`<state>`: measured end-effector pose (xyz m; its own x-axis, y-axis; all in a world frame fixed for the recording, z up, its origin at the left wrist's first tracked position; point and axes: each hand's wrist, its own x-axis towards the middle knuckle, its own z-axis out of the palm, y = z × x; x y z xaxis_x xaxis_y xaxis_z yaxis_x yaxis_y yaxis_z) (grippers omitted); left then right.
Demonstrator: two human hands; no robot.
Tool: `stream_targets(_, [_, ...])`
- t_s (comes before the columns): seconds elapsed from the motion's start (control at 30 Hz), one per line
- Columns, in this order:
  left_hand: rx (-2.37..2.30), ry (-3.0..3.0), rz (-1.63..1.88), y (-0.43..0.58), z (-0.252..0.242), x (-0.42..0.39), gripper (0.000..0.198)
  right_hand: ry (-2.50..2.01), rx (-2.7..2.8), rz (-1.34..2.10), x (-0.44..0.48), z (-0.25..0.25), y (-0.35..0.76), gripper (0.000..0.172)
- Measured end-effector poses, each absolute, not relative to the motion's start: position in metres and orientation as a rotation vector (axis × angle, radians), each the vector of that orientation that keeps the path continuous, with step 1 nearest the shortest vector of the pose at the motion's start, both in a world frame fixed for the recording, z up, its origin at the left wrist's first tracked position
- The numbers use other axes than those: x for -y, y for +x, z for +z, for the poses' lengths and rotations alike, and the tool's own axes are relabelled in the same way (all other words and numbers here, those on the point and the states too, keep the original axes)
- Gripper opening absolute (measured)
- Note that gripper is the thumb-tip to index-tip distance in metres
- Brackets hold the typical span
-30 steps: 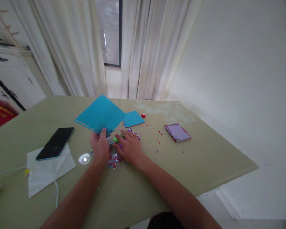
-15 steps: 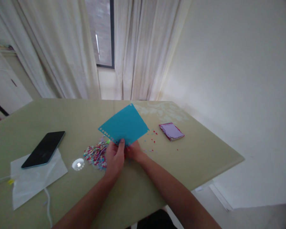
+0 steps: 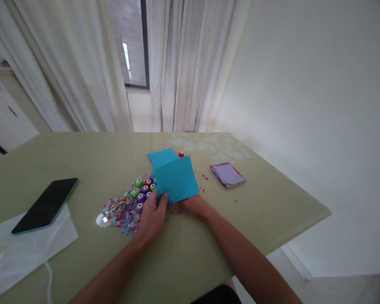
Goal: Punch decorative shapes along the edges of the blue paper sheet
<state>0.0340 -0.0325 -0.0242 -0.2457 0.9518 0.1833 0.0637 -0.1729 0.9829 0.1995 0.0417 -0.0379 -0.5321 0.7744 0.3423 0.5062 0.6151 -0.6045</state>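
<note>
My left hand [image 3: 154,212] pinches a blue sheet of paper [image 3: 176,179] at its lower left edge, thumb on top. Small punched holes run along the sheet's left and bottom edges and at its corners. My right hand [image 3: 195,204] reaches behind the lower right of the sheet, which hides its fingers. Beyond the held sheet, a second blue sheet [image 3: 162,158] lies on the table. Close to my left hand are several small green, purple and red hole punches [image 3: 140,196], beside a heap of coloured paper bits [image 3: 122,213].
A stack of purple and red cards [image 3: 228,175] lies to the right on the table [image 3: 272,202]. One red punch [image 3: 181,154] sits farther back. At left, a dark tablet [image 3: 46,206] overlaps a white sheet [image 3: 34,249]. A clear shiny disc [image 3: 101,220] touches the bits.
The held blue sheet has turned and shifted right and a little lower. The punches, the second blue sheet and the red punch now show from behind it. The camera view has shifted slightly.
</note>
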Motion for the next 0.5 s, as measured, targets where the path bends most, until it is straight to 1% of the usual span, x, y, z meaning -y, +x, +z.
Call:
stream_targets(0.07, [-1.416, 1.175, 1.553, 0.023, -0.023, 0.027, 0.034, -0.940, 2.266, 0.678, -0.034, -0.033, 0.203, 0.044])
stream_targets(0.13, [-1.426, 1.030, 1.583, 0.013, -0.019, 0.025, 0.038, -0.856, 2.290, 0.724, -0.028, -0.028, 0.200, 0.049])
stream_targets(0.23, [-1.372, 0.835, 1.649, 0.003, -0.013, 0.026, 0.036, -0.871, 2.294, 0.708, -0.023, -0.024, 0.190, 0.043])
stream_targets(0.33, [-1.326, 0.793, 1.701, -0.001, -0.012, 0.027, 0.032, -0.948, 2.311, 0.719, -0.022, -0.024, 0.181, 0.036])
stream_targets(0.4, [-1.314, 0.794, 1.703, 0.000, -0.012, 0.027, 0.035, -1.009, 2.302, 0.730, -0.022, -0.023, 0.180, 0.033])
stream_targets(0.5, [-1.286, 0.787, 1.678, 0.002, -0.008, 0.028, 0.042, -1.108, 2.103, 0.810, -0.024, -0.019, 0.185, 0.035])
